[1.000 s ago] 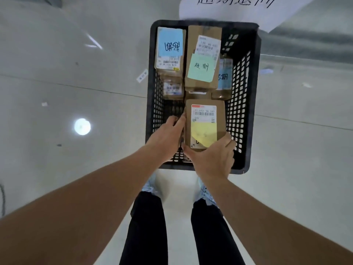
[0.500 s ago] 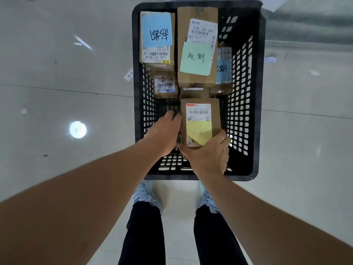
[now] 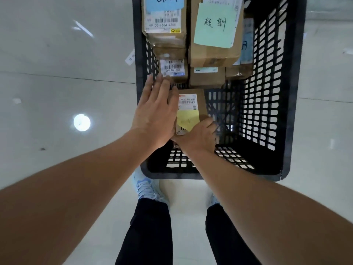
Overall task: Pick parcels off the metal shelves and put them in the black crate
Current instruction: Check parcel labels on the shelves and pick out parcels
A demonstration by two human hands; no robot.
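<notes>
Step in hand: a cardboard parcel with a yellow note is being lowered into the black crate, in the near, bare part of its grid floor.
Right hand: the near end of the parcel is being gripped, with fingers curled round its edge.
Left hand: it is being held flat, fingers straight and together, against the parcel's left side; whether it is actually touching cannot be told.
Parcel position: inside the crate, left of centre, just near of the stacked parcels.
Far stock: a parcel with a green note, a parcel with a blue note and smaller cartons are being kept at the far end.
Crate position: it is standing on the pale floor, just far of the person's shoes.
Next move, as judged: the parcel is being set up for release; it calls for a flat seating on the floor grid, then both hands withdrawn upward.
</notes>
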